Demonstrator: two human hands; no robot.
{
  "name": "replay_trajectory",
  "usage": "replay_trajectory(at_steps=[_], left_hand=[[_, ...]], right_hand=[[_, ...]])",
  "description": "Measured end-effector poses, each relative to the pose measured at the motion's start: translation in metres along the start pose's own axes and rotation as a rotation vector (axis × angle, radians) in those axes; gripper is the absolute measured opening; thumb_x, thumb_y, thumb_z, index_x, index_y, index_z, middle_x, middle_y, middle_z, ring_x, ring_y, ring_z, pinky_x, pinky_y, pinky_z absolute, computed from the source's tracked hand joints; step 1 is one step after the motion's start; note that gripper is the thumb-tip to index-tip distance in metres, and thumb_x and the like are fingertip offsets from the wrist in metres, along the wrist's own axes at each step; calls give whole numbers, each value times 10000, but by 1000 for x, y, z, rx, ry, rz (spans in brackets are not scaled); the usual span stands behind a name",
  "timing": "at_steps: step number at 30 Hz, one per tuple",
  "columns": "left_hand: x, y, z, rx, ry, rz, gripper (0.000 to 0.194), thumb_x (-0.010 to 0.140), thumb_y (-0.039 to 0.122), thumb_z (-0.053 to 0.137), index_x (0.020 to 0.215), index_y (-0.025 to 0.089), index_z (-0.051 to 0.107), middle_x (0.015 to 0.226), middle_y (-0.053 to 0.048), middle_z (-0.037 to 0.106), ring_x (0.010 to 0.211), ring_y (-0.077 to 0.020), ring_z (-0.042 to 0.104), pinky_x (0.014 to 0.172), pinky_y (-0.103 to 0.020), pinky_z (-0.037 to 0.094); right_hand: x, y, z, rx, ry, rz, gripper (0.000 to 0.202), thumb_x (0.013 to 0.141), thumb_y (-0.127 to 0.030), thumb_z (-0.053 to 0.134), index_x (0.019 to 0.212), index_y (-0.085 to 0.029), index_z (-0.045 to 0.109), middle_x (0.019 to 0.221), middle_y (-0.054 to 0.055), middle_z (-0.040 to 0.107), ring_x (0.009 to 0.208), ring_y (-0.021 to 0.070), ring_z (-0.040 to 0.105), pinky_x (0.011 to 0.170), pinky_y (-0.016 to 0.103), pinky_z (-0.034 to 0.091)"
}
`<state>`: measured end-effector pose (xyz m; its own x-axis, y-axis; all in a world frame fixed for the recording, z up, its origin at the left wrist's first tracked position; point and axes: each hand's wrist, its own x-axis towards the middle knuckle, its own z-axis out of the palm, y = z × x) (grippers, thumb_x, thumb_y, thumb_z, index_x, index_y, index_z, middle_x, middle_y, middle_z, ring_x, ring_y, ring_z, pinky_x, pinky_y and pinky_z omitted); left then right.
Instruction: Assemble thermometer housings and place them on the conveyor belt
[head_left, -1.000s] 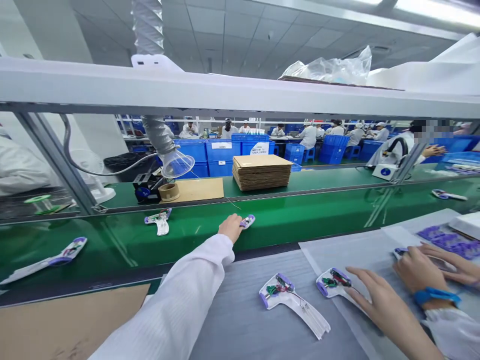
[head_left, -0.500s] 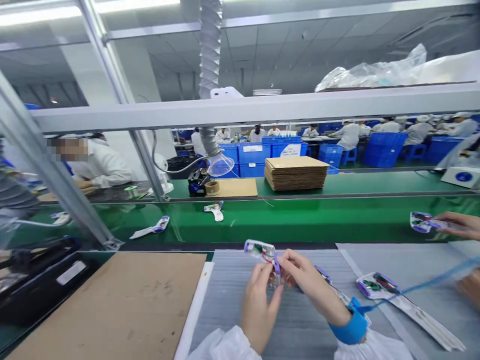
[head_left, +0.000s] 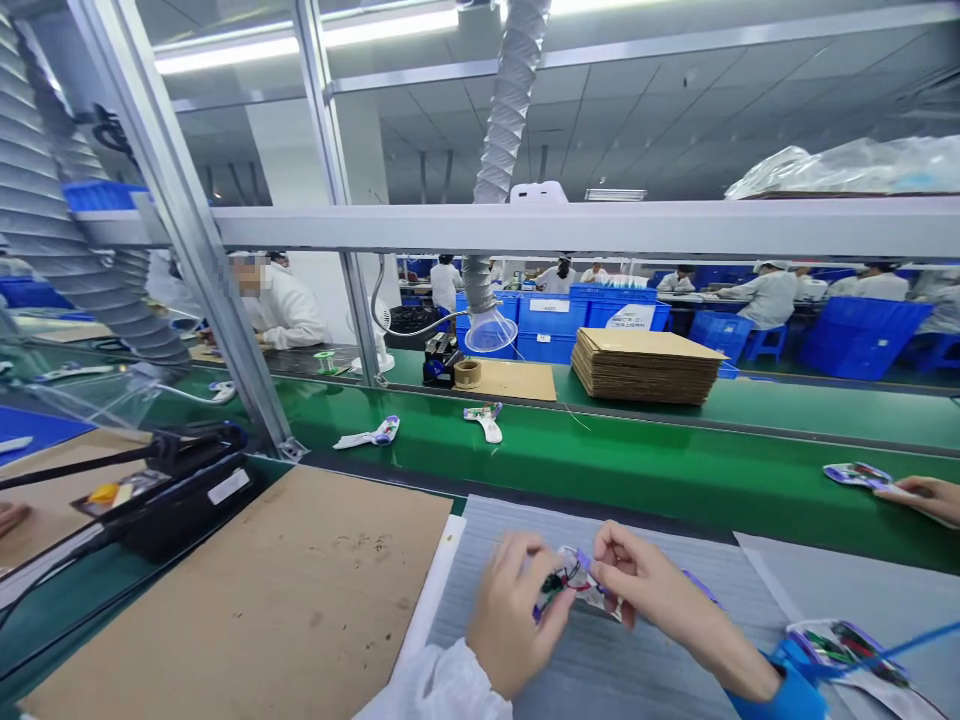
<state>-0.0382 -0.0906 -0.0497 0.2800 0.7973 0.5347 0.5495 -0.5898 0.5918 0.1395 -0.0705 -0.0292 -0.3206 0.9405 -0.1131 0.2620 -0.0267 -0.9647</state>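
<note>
Between my hands is an open white-and-purple plastic device housing [head_left: 574, 575], with a green circuit board and red and black wires inside. My left hand [head_left: 517, 612] is curled around its left end, slightly smeared by motion. The fingers of my right hand [head_left: 649, 590] are closed on its right side, near the purple edge. A blue strap [head_left: 795, 680] is on my right wrist. Behind that forearm, the purple edge of another part [head_left: 703, 588] shows, mostly hidden. Farther right on the mat lies a second open housing [head_left: 847, 645] with board and wires.
Grey foam sheeting [head_left: 495, 540] covers my work surface, beside a brown cardboard sheet [head_left: 300, 590]. Ahead, a green conveyor belt [head_left: 600, 450] carries several housings. A co-worker's hand [head_left: 926, 497] holds one at right. Metal posts [head_left: 225, 300] and a cardboard stack [head_left: 645, 365] stand beyond.
My view has swung left. The housing has been lowered and turned between my hands, and my left hand has shifted onto its circuit board end. My right hand still grips it.
</note>
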Motion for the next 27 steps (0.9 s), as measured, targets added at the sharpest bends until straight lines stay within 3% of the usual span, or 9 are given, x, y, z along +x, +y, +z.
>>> replay_trajectory(at_steps=[3, 6, 9, 12, 17, 24, 27], left_hand=[[0, -9, 2, -325, -120, -248, 659, 602, 268, 757, 1185, 220, 453, 1201, -125, 485, 1062, -286, 500, 872, -438, 425], [-4, -17, 12, -862, -366, -510, 603, 639, 381, 724, 1117, 190, 410, 868, -51, 605, 696, -181, 629, 595, -306, 504], [-7, -22, 19, -1133, -482, -623, 589, 578, 380, 768, 990, 184, 395, 648, 34, 568, 506, -132, 608, 462, -221, 472], [-7, -22, 21, -1077, -429, -665, 496, 650, 412, 708, 975, 185, 410, 611, 41, 562, 475, -135, 611, 423, -210, 474], [-6, -19, 28, -915, -280, -613, 331, 792, 356, 575, 1057, 210, 441, 795, 5, 585, 498, -99, 606, 395, -173, 449], [-5, -18, 29, -883, -287, -587, 251, 807, 305, 563, 1013, 196, 472, 736, 24, 566, 477, -93, 580, 372, -166, 420], [-4, -18, 28, -869, -288, -584, 242, 810, 306, 559, 1011, 196, 480, 702, 31, 557, 469, -97, 575, 374, -174, 424]], right_hand=[[-4, -2, 4, -6, -96, -91, 144, 758, -249, 535, 833, -212, 418, 694, -34, 467, 594, 116, 518, 416, 189, 449], [-6, -2, 6, -171, -110, -247, 185, 784, -200, 529, 960, -211, 471, 822, 13, 539, 714, 147, 545, 547, 238, 486], [-6, 5, 6, -391, -47, -412, 311, 803, -178, 549, 1105, -233, 493, 973, 50, 584, 840, 182, 563, 729, 308, 477], [-6, 18, 7, -465, 15, -498, 303, 839, -202, 540, 1138, -249, 519, 991, 59, 595, 893, 204, 563, 783, 335, 464], [-8, 34, 10, -466, 161, -531, 249, 864, -212, 526, 1108, -251, 563, 977, 65, 623, 908, 208, 590, 768, 336, 494], [-8, 44, 20, -423, 267, -619, 205, 862, -187, 534, 1025, -258, 634, 1046, 58, 648, 964, 204, 611, 812, 347, 516], [-10, 43, 19, -417, 272, -600, 254, 861, -183, 534, 1087, -270, 609, 1059, 50, 648, 982, 198, 607, 816, 342, 522]])
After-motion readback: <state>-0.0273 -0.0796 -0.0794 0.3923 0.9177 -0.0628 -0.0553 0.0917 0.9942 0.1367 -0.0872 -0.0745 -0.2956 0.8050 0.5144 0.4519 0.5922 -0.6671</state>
